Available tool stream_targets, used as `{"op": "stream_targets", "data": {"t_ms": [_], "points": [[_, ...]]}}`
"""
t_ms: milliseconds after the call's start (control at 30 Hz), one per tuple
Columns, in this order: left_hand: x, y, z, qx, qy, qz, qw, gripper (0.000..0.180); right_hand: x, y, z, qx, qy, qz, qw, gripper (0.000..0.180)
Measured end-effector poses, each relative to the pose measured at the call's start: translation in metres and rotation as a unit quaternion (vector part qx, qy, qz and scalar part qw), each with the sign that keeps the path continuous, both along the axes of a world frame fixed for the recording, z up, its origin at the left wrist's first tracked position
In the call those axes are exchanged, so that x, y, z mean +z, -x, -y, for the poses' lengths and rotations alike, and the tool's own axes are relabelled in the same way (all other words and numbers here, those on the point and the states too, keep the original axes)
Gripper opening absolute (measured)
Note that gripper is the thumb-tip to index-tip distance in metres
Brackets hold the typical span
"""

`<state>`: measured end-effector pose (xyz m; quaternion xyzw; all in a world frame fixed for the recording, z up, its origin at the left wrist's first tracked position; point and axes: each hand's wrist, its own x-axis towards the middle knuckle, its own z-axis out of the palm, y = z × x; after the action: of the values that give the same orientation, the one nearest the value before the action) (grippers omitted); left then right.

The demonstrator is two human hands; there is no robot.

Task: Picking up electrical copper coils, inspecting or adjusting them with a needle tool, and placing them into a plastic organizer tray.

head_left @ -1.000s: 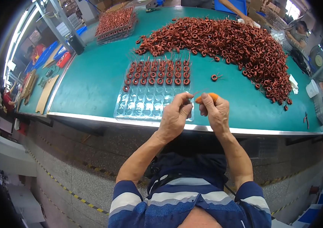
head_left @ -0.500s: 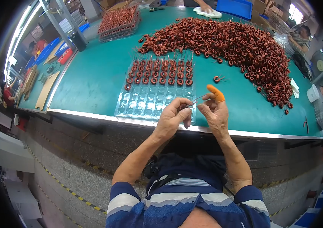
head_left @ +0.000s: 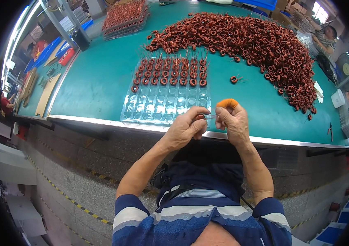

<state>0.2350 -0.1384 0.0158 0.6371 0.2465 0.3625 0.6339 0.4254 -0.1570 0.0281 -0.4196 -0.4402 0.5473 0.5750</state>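
A long green surface (head_left: 88,88) carries a broad heap of copper-red wire-wound rings (head_left: 240,39) and, nearer, a clear plastic compartment tray (head_left: 158,109), its far rows filled. On the right hand (head_left: 235,122), the orange-covered finger (head_left: 227,103), raised earlier, now bends down, the grip pinching wire leads (head_left: 210,117); the left hand's (head_left: 182,129) grip pinches their copper-red ring (head_left: 200,117) by the tray's near right corner.
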Motion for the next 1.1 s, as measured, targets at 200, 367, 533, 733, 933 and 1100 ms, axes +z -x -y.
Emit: {"op": "stream_targets", "data": {"t_ms": [200, 367, 533, 733, 933, 1100], "points": [[0.004, -0.005, 0.015, 0.09, -0.028, -0.014, 0.995, 0.021, 0.006, 0.007, 0.011, -0.01, -0.095, 0.125, 0.988, 0.019], [0.008, -0.007, 0.023, 0.123, -0.014, -0.026, 0.992, 0.018, 0.0, 0.01, 0.009, -0.009, -0.098, 0.08, 0.992, 0.018], [0.006, -0.007, 0.021, 0.191, -0.296, -0.129, 0.927, 0.021, -0.005, 0.001, 0.003, 0.07, -0.031, 0.061, 0.995, 0.018], [0.01, -0.006, 0.023, 0.206, -0.175, -0.127, 0.954, 0.025, -0.01, 0.013, -0.003, -0.075, -0.09, 0.019, 0.993, 0.026], [0.004, -0.002, 0.01, 0.221, -0.292, -0.149, 0.919, 0.024, -0.012, 0.011, 0.011, 0.049, 0.031, 0.022, 0.998, 0.028], [0.032, 0.005, 0.003, 0.091, -0.309, -0.206, 0.924, 0.026, -0.002, 0.009, 0.007, 0.056, 0.051, -0.019, 0.997, 0.027]]}}
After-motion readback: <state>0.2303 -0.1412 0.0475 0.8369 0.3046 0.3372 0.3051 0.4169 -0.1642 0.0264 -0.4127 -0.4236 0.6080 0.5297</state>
